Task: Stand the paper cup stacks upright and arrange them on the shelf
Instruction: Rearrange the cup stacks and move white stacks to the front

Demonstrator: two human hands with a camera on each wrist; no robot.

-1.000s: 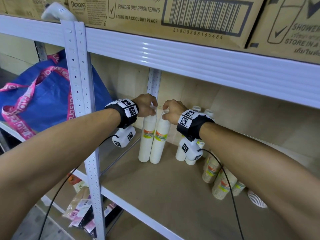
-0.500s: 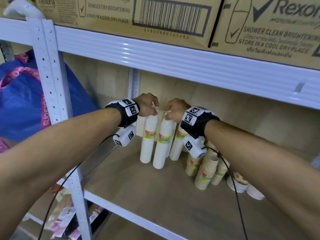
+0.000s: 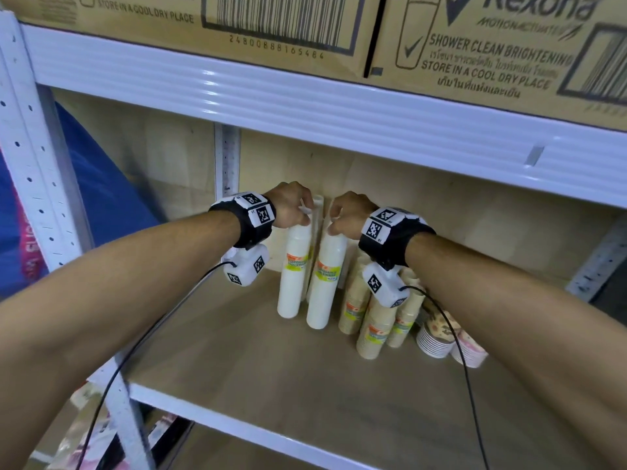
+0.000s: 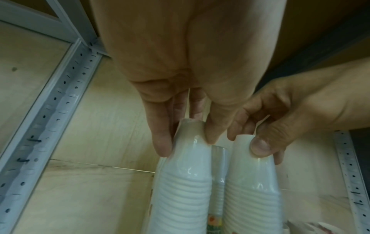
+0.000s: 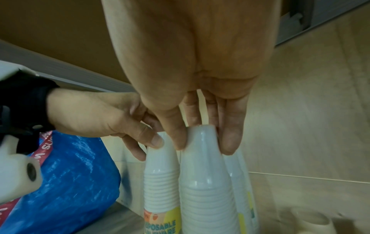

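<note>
- Since the earlier frame both hands have kept their hold on the tops of the two white stacks, while the view has swung right, so the blue bag now sits at the left edge and more brown stacks show.
- Left white cup stack [image 3: 292, 273] stands upright on the wooden shelf board [image 3: 258, 378], near the back wall; the left hand [image 3: 291, 205] pinches its top between thumb and fingers [image 4: 162, 142].
- Right white cup stack [image 3: 325, 283] stands upright just beside it, leaning slightly; the right hand [image 3: 349, 212] grips its top with thumb and fingers [image 5: 230, 139] curled round it.
- A third white stack [image 4: 219, 174] stands behind, in the gap between the two.
- The hands are close together, one on each stack.
- Brown cup stacks [image 3: 376, 320] stand clustered just right of the white ones, partly hidden by the right wrist camera.
- Patterned cups [image 3: 437, 337] lie further right on the same board.
- Cardboard boxes [image 3: 475, 45] sit on the shelf above.
- A blue bag [image 5: 66, 182] lies beyond the white upright post [image 3: 30, 184] at the left.
</note>
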